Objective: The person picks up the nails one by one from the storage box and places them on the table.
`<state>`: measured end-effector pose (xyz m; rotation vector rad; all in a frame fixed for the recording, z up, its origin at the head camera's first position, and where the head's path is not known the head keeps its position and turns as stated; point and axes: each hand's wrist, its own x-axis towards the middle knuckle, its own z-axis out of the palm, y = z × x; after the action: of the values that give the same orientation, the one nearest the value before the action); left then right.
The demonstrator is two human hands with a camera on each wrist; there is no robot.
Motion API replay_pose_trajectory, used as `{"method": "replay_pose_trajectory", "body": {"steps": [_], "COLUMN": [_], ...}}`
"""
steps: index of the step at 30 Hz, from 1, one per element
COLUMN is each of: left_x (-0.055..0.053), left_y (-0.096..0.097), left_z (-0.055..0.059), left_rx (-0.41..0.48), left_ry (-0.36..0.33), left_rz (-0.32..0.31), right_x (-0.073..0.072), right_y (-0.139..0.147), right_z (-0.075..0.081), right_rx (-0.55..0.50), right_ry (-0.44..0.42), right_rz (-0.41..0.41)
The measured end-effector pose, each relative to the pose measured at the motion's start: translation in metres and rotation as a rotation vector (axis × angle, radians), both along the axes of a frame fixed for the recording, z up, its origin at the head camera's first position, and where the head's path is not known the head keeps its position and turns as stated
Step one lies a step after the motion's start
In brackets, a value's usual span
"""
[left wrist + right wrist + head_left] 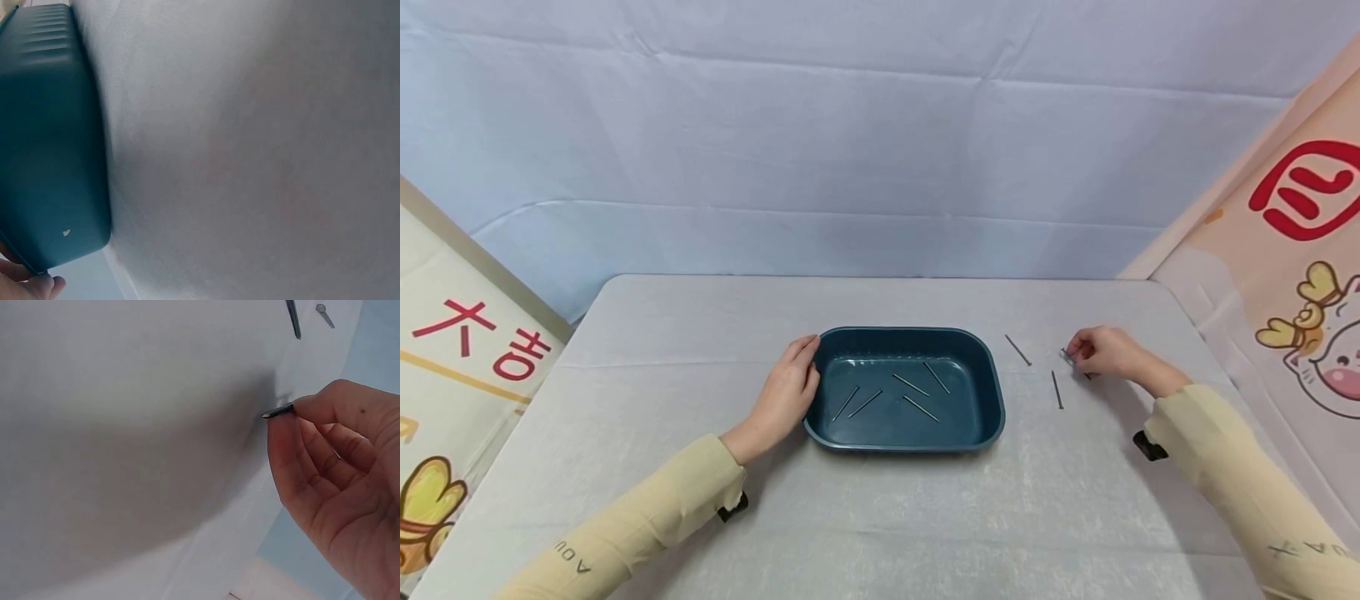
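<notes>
A dark teal rectangular tray (904, 447) stands on the table with several nails (911, 385) lying loose on its bottom. My left hand (782, 396) grips the tray's left rim; in the left wrist view the fingertips (39, 286) show at the rim, and the tray's outer wall (53, 156) fills the left side. To the right of the tray, my right hand (1103, 352) pinches a dark nail (279, 411) between thumb and forefinger, close above the table. Two more nails lie between that hand and the tray, one farther back (1018, 350) and one nearer (1057, 390).
A pale cloth covers the table (895, 533). Behind it hangs a light blue-white cloth backdrop (850, 150). Printed panels with red characters and cartoon figures flank the left (445, 392) and right (1300, 275) sides.
</notes>
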<state>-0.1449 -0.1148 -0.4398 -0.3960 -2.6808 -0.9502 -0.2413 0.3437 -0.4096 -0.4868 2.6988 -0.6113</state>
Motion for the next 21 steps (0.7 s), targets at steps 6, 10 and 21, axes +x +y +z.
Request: {"method": "replay_pose_trajectory", "body": {"steps": [6,10,21], "left_x": [0.000,0.000,0.000], "left_y": [0.000,0.000,0.000], "left_z": [0.000,0.000,0.000], "left_rx": [-0.005,-0.001,0.002], "left_ry": [0.006,0.010,-0.002], "left_rz": [0.003,0.003,0.000], "right_x": [0.000,0.001,-0.002], "right_y": [-0.001,-0.001,-0.012], "right_z": [-0.003,-0.005,0.008], "right_rx": [0.024,0.031,0.120], "right_ry": [-0.007,-0.012,0.093], "right_rz": [-0.015,-0.028,0.063]}}
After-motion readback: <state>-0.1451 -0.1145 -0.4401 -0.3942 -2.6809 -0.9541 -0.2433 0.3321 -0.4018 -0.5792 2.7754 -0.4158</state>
